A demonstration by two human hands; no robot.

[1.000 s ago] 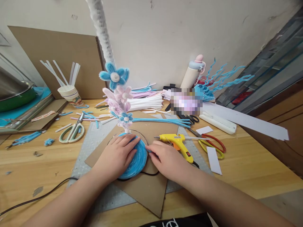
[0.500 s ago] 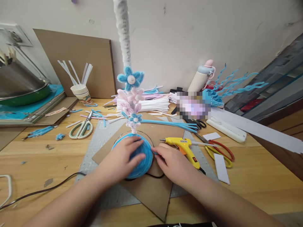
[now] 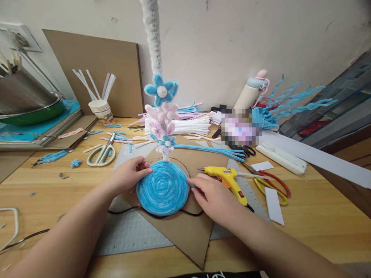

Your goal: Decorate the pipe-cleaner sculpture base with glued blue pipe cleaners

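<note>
Blue round coiled fuzzy disc [image 3: 162, 189]: between the two hands, above the brown flat cardboard sheet [image 3: 188, 239].
Left hand [image 3: 135, 173]: thumb at the disc's upper-left edge, fingers half curled; cannot tell whether this grip clasps the rim.
Right hand [image 3: 211, 196]: grip pinched on a short blue fuzzy strand end [image 3: 191, 185] at the disc's right edge.
Yellow plastic glue gun [image 3: 232, 180]: just beyond the right hand.
</note>
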